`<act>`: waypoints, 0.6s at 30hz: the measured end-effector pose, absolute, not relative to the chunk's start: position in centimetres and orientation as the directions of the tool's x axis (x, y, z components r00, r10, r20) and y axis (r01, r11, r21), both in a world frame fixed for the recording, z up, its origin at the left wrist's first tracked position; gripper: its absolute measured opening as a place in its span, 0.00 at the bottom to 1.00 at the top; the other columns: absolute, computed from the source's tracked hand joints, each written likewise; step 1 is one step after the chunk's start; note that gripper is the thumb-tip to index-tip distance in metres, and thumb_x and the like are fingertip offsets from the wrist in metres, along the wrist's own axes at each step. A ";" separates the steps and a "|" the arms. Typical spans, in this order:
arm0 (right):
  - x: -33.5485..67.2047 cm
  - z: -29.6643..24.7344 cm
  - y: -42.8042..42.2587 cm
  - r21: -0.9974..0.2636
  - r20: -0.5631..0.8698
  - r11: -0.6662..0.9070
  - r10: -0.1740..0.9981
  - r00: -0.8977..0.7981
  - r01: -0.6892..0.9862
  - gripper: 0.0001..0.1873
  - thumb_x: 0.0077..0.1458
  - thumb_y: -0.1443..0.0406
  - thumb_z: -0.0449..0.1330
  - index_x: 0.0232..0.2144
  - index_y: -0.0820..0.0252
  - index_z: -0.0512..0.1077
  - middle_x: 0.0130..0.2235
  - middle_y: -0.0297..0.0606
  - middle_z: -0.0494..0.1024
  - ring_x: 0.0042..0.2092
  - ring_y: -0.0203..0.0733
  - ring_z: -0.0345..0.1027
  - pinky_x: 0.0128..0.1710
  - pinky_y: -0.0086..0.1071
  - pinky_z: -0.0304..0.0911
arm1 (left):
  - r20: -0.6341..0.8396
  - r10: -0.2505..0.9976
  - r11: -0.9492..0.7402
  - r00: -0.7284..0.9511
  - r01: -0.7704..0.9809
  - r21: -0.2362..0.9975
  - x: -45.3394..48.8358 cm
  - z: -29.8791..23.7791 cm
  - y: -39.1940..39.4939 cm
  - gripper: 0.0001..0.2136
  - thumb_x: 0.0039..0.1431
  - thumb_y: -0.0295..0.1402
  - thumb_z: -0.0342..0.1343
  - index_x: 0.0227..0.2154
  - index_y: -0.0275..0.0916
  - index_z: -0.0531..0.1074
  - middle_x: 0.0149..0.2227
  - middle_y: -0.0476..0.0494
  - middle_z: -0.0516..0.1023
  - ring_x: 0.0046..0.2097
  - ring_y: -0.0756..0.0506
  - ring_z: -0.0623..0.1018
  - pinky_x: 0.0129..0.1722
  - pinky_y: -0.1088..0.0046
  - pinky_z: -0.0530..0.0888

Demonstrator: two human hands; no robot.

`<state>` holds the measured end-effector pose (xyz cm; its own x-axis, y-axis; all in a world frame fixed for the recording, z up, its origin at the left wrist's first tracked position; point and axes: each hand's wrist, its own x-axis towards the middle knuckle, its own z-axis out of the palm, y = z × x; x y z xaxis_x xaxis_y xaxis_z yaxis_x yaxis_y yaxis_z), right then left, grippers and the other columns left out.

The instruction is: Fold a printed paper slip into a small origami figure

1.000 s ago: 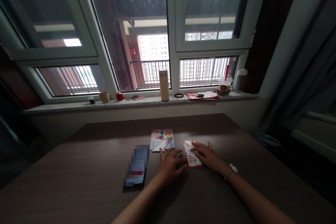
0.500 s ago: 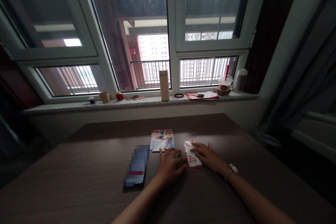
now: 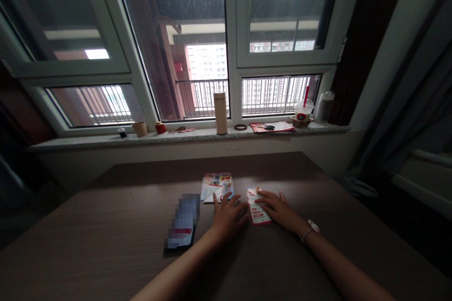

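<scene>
The red-and-white leaflet (image 3: pixel 259 211) lies flat on the desk (image 3: pixel 106 244), near the middle. The right hand (image 3: pixel 280 211) rests open, fingertips on it, not clamped; the spread left hand (image 3: pixel 229 220) sits just beside its left edge, near a glossy brochure (image 3: pixel 217 183).

The left hand (image 3: pixel 229 220) and right hand (image 3: pixel 281 211) are bare, as are the left forearm (image 3: pixel 180 265) and right forearm (image 3: pixel 342 258). A thin pale bracelet (image 3: pixel 308 233) with a small white oval piece circles the right wrist (image 3: pixel 302 234).
</scene>
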<state>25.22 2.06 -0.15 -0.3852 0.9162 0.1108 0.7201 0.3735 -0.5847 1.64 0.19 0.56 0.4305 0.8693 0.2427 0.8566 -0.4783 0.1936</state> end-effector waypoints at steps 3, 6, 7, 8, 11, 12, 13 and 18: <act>25.2 0.0 2.0 -0.588 0.106 0.364 0.920 -0.378 0.722 0.19 0.62 0.56 0.46 0.49 0.45 0.71 0.64 0.36 0.60 0.65 0.49 0.48 0.62 0.62 0.18 | 0.213 0.902 -0.420 0.377 0.881 0.219 2.4 0.4 1.0 0.16 0.62 0.46 0.50 0.52 0.58 0.67 0.61 0.49 0.64 0.63 0.32 0.55 0.56 0.28 0.35; 25.2 0.0 2.0 -0.587 0.107 0.363 0.921 -0.375 0.723 0.19 0.62 0.56 0.46 0.49 0.45 0.71 0.64 0.36 0.60 0.65 0.49 0.48 0.63 0.62 0.20 | 0.201 0.914 -0.396 0.354 0.885 0.245 3.1 0.1 1.5 0.17 0.61 0.47 0.49 0.53 0.58 0.66 0.61 0.50 0.65 0.63 0.32 0.55 0.56 0.28 0.34; 25.2 0.0 2.1 -0.588 0.105 0.362 0.921 -0.375 0.724 0.19 0.62 0.56 0.46 0.49 0.45 0.71 0.64 0.36 0.60 0.65 0.48 0.48 0.63 0.62 0.20 | 0.203 0.917 -0.388 0.344 0.887 0.250 3.3 0.0 1.5 0.17 0.62 0.47 0.49 0.53 0.59 0.66 0.61 0.50 0.65 0.63 0.32 0.55 0.56 0.28 0.34; 25.2 0.0 2.1 -0.588 0.103 0.360 0.921 -0.375 0.724 0.19 0.62 0.56 0.46 0.50 0.45 0.71 0.64 0.35 0.60 0.66 0.48 0.48 0.63 0.61 0.21 | 0.202 0.918 -0.387 0.342 0.886 0.254 3.4 -0.1 1.6 0.17 0.62 0.47 0.49 0.53 0.59 0.66 0.61 0.50 0.65 0.63 0.32 0.55 0.56 0.28 0.33; 25.2 0.0 2.1 -0.588 0.103 0.359 0.922 -0.374 0.725 0.19 0.62 0.56 0.46 0.50 0.44 0.70 0.64 0.35 0.60 0.66 0.47 0.48 0.63 0.61 0.21 | 0.205 0.920 -0.380 0.333 0.886 0.266 3.5 -0.3 1.6 0.17 0.61 0.48 0.50 0.53 0.60 0.66 0.61 0.51 0.64 0.63 0.31 0.55 0.55 0.28 0.32; 25.2 0.0 2.1 -0.587 0.104 0.360 0.922 -0.374 0.725 0.19 0.62 0.56 0.46 0.50 0.43 0.70 0.64 0.34 0.60 0.66 0.47 0.48 0.63 0.61 0.22 | 0.210 0.921 -0.376 0.327 0.887 0.268 3.5 -0.4 1.6 0.18 0.60 0.48 0.50 0.53 0.60 0.66 0.61 0.51 0.64 0.63 0.31 0.55 0.55 0.28 0.32; 25.2 0.0 2.1 -0.585 0.105 0.362 0.921 -0.375 0.726 0.19 0.62 0.56 0.45 0.50 0.43 0.70 0.64 0.34 0.60 0.66 0.47 0.48 0.62 0.61 0.22 | 0.213 0.923 -0.372 0.321 0.889 0.269 3.4 -0.4 1.6 0.18 0.60 0.48 0.51 0.53 0.59 0.66 0.61 0.51 0.64 0.63 0.31 0.54 0.55 0.27 0.31; 25.2 0.0 2.0 -0.581 0.097 0.358 0.922 -0.375 0.731 0.20 0.62 0.56 0.44 0.50 0.43 0.70 0.64 0.33 0.59 0.66 0.47 0.47 0.62 0.62 0.23 | 0.205 0.926 -0.363 0.316 0.894 0.262 3.4 -0.4 1.6 0.19 0.59 0.49 0.52 0.53 0.58 0.67 0.61 0.50 0.64 0.64 0.31 0.54 0.55 0.28 0.31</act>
<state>25.15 2.01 0.02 -0.3751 0.9219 0.0966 0.7310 0.3583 -0.5807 3.39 1.57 -0.37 0.3161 0.9264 0.2046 0.8941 -0.3630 0.2624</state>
